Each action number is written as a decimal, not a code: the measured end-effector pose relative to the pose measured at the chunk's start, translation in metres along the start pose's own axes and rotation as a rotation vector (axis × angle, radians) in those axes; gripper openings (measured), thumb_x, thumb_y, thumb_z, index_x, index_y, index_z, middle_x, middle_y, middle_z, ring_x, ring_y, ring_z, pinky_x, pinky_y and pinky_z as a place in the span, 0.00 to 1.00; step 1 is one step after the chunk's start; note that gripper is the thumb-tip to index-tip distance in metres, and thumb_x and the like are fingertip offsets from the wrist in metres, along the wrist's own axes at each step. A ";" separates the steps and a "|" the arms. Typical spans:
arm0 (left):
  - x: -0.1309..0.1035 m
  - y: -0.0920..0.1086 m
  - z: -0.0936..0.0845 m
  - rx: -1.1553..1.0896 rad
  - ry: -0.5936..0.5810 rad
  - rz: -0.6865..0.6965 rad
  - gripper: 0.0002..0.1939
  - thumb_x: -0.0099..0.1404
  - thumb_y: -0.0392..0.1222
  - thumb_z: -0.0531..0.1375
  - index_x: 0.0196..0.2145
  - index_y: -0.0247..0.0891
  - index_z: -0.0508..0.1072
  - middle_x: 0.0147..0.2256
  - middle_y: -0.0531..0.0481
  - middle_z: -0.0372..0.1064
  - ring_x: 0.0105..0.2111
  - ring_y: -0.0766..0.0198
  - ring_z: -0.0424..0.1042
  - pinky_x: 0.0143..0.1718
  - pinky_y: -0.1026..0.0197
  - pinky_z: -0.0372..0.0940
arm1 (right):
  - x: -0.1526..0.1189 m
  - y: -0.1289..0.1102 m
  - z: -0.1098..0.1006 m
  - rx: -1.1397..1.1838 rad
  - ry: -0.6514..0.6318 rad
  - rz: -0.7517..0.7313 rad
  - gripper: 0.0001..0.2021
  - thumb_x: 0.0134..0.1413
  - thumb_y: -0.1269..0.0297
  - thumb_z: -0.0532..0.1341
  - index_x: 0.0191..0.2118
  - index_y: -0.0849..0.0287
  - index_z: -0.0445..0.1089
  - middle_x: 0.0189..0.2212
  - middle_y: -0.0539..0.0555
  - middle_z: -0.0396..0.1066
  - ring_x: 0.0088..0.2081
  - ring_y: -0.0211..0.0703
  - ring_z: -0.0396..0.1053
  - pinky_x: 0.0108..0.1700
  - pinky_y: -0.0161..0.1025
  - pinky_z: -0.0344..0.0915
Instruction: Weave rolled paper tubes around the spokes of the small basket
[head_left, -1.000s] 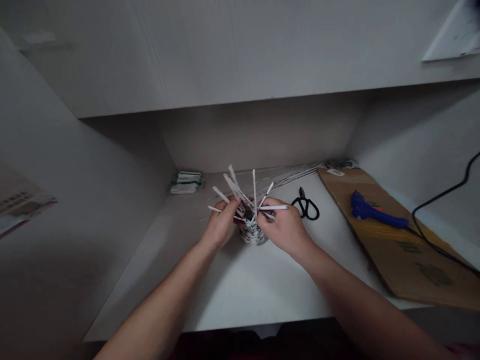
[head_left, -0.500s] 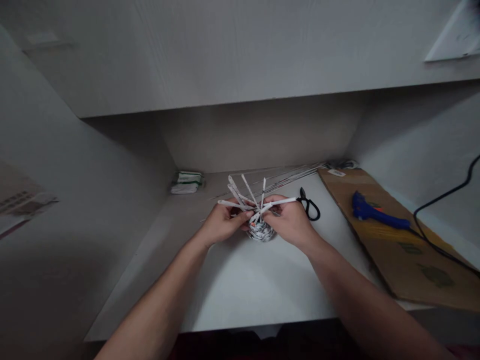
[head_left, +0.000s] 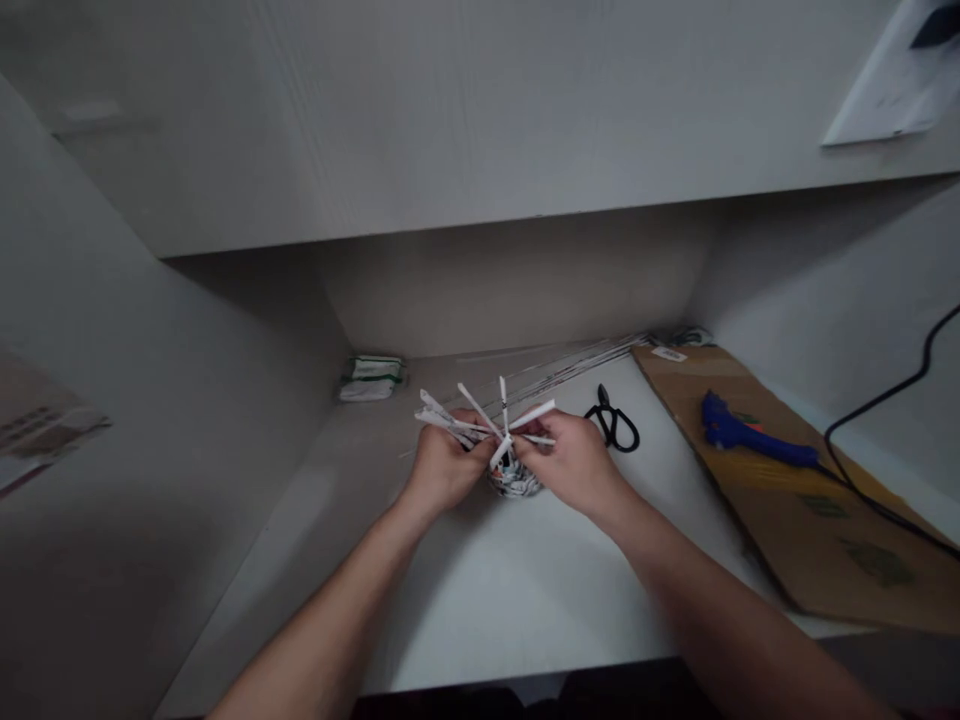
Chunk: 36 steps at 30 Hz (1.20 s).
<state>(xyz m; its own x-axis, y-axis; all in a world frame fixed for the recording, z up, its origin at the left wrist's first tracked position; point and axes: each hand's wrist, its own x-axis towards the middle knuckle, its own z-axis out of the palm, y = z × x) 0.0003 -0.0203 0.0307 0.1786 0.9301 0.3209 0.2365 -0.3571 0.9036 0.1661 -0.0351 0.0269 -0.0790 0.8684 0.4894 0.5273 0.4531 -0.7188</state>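
A small woven basket of rolled newspaper [head_left: 516, 482] sits between my hands, low over the white surface. Several paper tubes [head_left: 475, 400] fan up and out from its rim. My left hand [head_left: 448, 462] is closed on the tubes at the basket's left side, its thumb pressing near the middle. From the right, my right hand [head_left: 564, 452] pinches tubes at the rim, and one white tube end sticks out above its fingers. The fingertips of both hands are partly hidden by the tubes.
Black-handled scissors [head_left: 615, 425] lie just beyond my right hand. Long thin paper tubes [head_left: 585, 360] stretch along the back. At right, a blue glue gun [head_left: 754, 432] with a black cord rests on flat cardboard [head_left: 795, 530]. A green-and-white packet [head_left: 373, 378] lies at back left.
The camera view has tilted up slightly. The tubes now lean further left and spread differently, and both hands have come closer together over the basket's rim.
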 end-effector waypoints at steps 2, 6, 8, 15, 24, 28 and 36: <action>0.000 -0.001 0.001 -0.023 -0.003 -0.009 0.03 0.53 0.35 0.61 0.26 0.35 0.75 0.25 0.49 0.74 0.25 0.63 0.71 0.29 0.63 0.66 | 0.000 -0.001 -0.003 -0.150 0.022 -0.116 0.04 0.52 0.68 0.62 0.33 0.58 0.74 0.32 0.54 0.76 0.38 0.45 0.71 0.41 0.41 0.66; 0.000 -0.003 0.004 0.006 0.060 0.008 0.04 0.53 0.33 0.61 0.28 0.36 0.76 0.27 0.50 0.75 0.27 0.64 0.72 0.31 0.64 0.66 | 0.000 -0.004 -0.011 -0.390 0.011 -0.314 0.04 0.53 0.67 0.62 0.34 0.56 0.75 0.34 0.56 0.75 0.45 0.52 0.65 0.48 0.47 0.61; 0.000 -0.002 0.006 0.025 0.078 -0.002 0.03 0.53 0.34 0.62 0.28 0.36 0.76 0.27 0.51 0.75 0.27 0.65 0.72 0.30 0.65 0.66 | 0.000 -0.005 -0.012 -0.439 -0.007 -0.325 0.04 0.53 0.66 0.62 0.33 0.56 0.75 0.34 0.56 0.75 0.45 0.53 0.65 0.47 0.48 0.60; -0.001 -0.002 0.008 -0.004 0.099 -0.055 0.03 0.52 0.36 0.63 0.25 0.35 0.72 0.22 0.53 0.71 0.22 0.67 0.68 0.26 0.66 0.62 | -0.001 0.001 0.000 -0.208 0.054 -0.089 0.04 0.51 0.70 0.60 0.34 0.57 0.70 0.31 0.52 0.74 0.35 0.44 0.69 0.37 0.38 0.63; -0.001 -0.011 0.009 0.226 0.120 0.232 0.06 0.54 0.31 0.61 0.26 0.38 0.77 0.25 0.51 0.72 0.28 0.66 0.69 0.33 0.65 0.63 | 0.002 0.010 0.003 0.041 0.052 0.109 0.06 0.52 0.66 0.57 0.31 0.57 0.71 0.27 0.48 0.75 0.28 0.37 0.71 0.31 0.32 0.62; -0.002 -0.011 0.011 0.223 0.148 0.171 0.04 0.55 0.34 0.61 0.28 0.38 0.77 0.27 0.51 0.73 0.28 0.66 0.70 0.32 0.65 0.63 | 0.001 0.004 -0.002 0.041 0.003 0.088 0.07 0.52 0.67 0.58 0.34 0.57 0.74 0.29 0.49 0.76 0.30 0.38 0.72 0.33 0.33 0.64; -0.001 -0.012 0.010 0.128 0.125 0.092 0.02 0.56 0.34 0.61 0.27 0.37 0.74 0.25 0.53 0.72 0.25 0.67 0.69 0.28 0.66 0.62 | 0.002 0.005 -0.005 0.174 -0.113 0.150 0.08 0.50 0.66 0.62 0.37 0.57 0.76 0.32 0.52 0.77 0.34 0.40 0.74 0.34 0.34 0.66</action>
<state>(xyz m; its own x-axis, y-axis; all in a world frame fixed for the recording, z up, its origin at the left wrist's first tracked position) 0.0069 -0.0180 0.0162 0.0872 0.8938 0.4398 0.3457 -0.4413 0.8281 0.1726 -0.0320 0.0268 -0.1101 0.9412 0.3193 0.3875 0.3365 -0.8583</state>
